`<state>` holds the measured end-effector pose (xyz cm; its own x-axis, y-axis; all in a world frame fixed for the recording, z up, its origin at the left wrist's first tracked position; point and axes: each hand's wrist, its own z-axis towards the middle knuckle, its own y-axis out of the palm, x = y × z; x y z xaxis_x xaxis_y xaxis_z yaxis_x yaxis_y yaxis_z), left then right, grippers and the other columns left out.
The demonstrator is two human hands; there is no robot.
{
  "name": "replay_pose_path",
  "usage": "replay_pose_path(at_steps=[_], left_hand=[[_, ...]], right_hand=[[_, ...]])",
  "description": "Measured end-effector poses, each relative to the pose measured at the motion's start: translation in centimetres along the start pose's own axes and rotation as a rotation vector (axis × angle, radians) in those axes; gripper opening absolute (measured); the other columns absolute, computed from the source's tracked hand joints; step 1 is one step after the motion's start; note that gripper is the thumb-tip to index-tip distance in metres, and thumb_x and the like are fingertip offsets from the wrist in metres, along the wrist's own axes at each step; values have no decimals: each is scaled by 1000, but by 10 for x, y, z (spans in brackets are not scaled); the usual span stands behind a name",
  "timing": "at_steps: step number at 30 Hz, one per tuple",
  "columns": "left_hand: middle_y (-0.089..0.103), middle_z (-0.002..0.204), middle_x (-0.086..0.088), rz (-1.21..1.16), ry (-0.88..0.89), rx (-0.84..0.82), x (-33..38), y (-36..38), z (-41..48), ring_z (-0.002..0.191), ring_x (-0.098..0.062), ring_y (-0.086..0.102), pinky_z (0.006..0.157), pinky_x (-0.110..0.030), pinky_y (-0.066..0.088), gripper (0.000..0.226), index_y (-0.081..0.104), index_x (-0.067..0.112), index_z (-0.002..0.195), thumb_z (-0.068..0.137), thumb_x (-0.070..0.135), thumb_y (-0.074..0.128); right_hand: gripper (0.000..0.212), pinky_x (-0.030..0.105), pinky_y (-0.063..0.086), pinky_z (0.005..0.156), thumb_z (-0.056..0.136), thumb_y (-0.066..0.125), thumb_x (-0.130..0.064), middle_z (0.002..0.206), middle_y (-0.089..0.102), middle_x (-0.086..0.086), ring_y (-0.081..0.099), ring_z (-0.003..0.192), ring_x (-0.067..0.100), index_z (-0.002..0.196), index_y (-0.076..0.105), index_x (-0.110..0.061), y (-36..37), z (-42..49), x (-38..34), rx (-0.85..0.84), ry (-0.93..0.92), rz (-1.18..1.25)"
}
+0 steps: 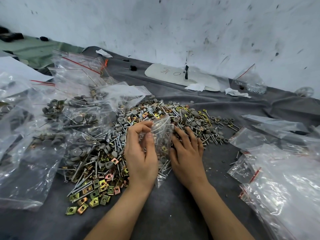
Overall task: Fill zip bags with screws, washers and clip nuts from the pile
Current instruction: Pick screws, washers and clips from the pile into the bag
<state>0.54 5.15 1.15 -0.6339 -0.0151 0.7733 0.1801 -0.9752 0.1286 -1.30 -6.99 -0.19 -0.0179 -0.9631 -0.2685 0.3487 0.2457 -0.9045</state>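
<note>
A large pile of long screws, grey round washers and brass-coloured clip nuts covers the middle of the grey cloth. My left hand grips the rim of a clear zip bag, holding it upright over the pile; some screws and clip nuts show inside it. My right hand lies palm down on the pile just right of the bag, its fingers spread among the parts near the bag's mouth. More clip nuts lie spread at the pile's near left edge.
Filled zip bags are heaped on the left. Empty zip bags with red strips lie on the right. A white board and paper scraps sit at the back by the scuffed wall. The grey cloth is bare between my forearms.
</note>
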Motion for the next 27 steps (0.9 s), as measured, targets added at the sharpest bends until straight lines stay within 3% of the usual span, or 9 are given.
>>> replay_pose_path(at_steps=[4,7,10,13,17,21,24,27], left_hand=[[59,109,3,3,-4,-2,0,0,-1,108,-13,58,94,-24,44,14,50,16,100,94,4,46],[59,108,3,-4,-16,-8,1,2,1,108,-13,58,94,-25,44,13,50,14,100,94,4,46],[59,107,5,-4,-30,-27,3,2,2,106,-8,58,92,-21,45,12,51,13,98,92,4,46],[61,104,5,-43,-67,-42,6,1,4,102,-6,59,90,-18,45,17,51,23,95,92,6,46],[63,100,7,-93,-166,-37,5,-2,9,96,-6,61,87,-23,48,15,51,27,93,92,13,46],[65,100,1,-99,-216,-58,2,-5,9,99,-23,64,93,-45,51,24,51,23,93,97,0,46],[65,100,4,-63,-177,-90,4,-5,9,97,-18,63,89,-35,51,23,52,27,93,96,5,49],[62,103,2,23,26,-167,6,-6,8,96,-6,58,81,-17,48,11,55,23,94,95,15,48]], right_hand=[[39,43,14,116,95,51,-19,146,40,-4,18,142,18,134,53,-19,-3,-3,-1,184,-37,100],[28,41,29,109,88,60,-9,128,58,6,41,131,26,115,67,-8,-7,-1,-3,332,-54,188],[11,29,41,95,82,67,-6,99,67,9,57,105,27,91,72,-1,-15,-2,-2,525,-26,322],[9,18,39,74,78,73,-10,79,61,-1,57,77,18,76,65,-8,-24,-6,4,681,83,389],[21,8,42,63,82,72,-9,74,60,-5,60,67,10,83,54,-20,-26,-6,11,611,235,542],[19,24,56,67,83,70,-10,80,65,-6,66,73,9,86,58,-24,-23,-8,14,479,264,593],[13,31,56,73,82,71,-10,89,65,0,66,79,16,89,63,-18,-23,-7,15,431,255,635],[10,14,49,80,79,74,-15,106,62,0,61,97,12,85,66,-14,-25,-8,16,467,290,658]])
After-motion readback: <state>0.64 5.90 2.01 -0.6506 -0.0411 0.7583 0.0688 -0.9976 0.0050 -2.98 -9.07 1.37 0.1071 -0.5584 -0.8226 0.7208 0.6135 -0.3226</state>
